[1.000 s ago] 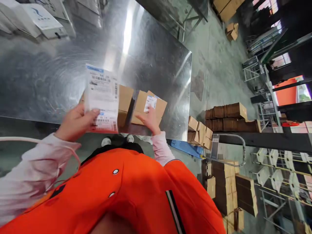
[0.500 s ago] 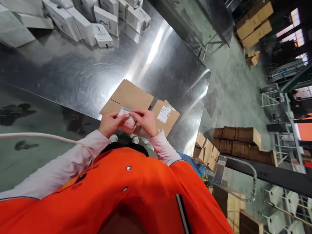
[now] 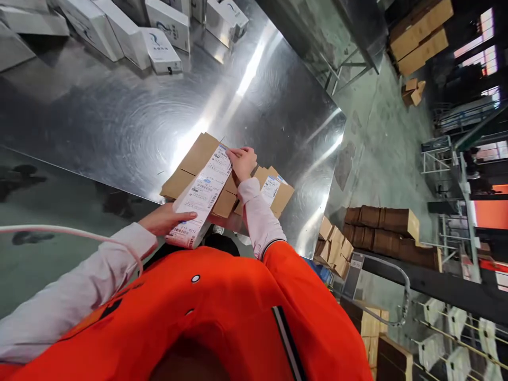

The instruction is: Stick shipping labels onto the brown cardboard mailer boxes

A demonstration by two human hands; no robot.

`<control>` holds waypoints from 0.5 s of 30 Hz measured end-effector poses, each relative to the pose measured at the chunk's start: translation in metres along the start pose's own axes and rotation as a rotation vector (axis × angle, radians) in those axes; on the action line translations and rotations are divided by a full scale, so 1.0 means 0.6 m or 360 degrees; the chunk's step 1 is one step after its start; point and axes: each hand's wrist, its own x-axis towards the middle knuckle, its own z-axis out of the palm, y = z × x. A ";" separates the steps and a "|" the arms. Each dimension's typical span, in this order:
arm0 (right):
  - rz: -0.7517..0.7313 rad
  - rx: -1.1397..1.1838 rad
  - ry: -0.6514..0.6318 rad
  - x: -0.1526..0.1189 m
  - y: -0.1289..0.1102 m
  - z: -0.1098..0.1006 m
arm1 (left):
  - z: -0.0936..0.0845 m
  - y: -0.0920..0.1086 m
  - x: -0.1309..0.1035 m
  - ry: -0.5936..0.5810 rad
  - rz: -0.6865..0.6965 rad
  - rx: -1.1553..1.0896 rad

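Note:
A long strip of printed shipping labels (image 3: 206, 182) stretches between my two hands, slanting over the cardboard. My left hand (image 3: 164, 218) grips its lower end, thumb lying on the printed face, where the strip curls over like a roll. At the upper end, my right hand (image 3: 243, 161) pinches the strip's edge between thumb and fingers. Beneath it lies a flattened brown cardboard box (image 3: 190, 159) on the metal table (image 3: 278, 116). A smaller brown cardboard piece (image 3: 282, 196) with a white label (image 3: 270, 189) on it lies to the right, beside my right wrist.
Several white boxes (image 3: 162, 50) stand at the table's far left. Brown cartons (image 3: 335, 248) sit beyond the table's right edge, with stacked cartons (image 3: 381, 225) farther right. A pale cable (image 3: 71, 230) passes over my left sleeve.
My right hand has moved up and away from my left, drawing the label strip out long between them. My left hand has shifted slightly down and left.

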 end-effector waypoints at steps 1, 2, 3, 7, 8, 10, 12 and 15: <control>0.0004 -0.0064 0.0006 0.004 -0.001 0.003 | -0.007 -0.010 -0.006 0.0010 -0.0033 0.0072; -0.0018 -0.0135 0.0013 0.006 -0.002 0.007 | -0.015 -0.021 -0.015 0.0025 -0.0061 0.0165; -0.0080 -0.0217 0.0010 0.008 -0.004 0.012 | -0.024 -0.032 -0.026 0.0049 -0.0085 0.0265; -0.0715 -0.0522 -0.0175 -0.017 -0.015 0.039 | -0.060 -0.052 -0.077 0.0169 -0.0107 0.0461; -0.0857 -0.0534 -0.0241 -0.035 -0.015 0.046 | -0.066 -0.042 -0.084 0.0209 -0.0084 0.0423; -0.1079 -0.0429 -0.0406 -0.084 -0.006 0.057 | -0.068 -0.005 -0.078 0.0358 0.0049 0.0316; -0.1247 -0.0184 -0.0617 -0.141 0.016 0.061 | -0.056 0.047 -0.047 0.0574 0.0278 0.0269; -0.0845 0.0241 -0.0527 -0.207 0.055 0.065 | -0.023 0.121 0.021 0.0749 0.0578 0.0507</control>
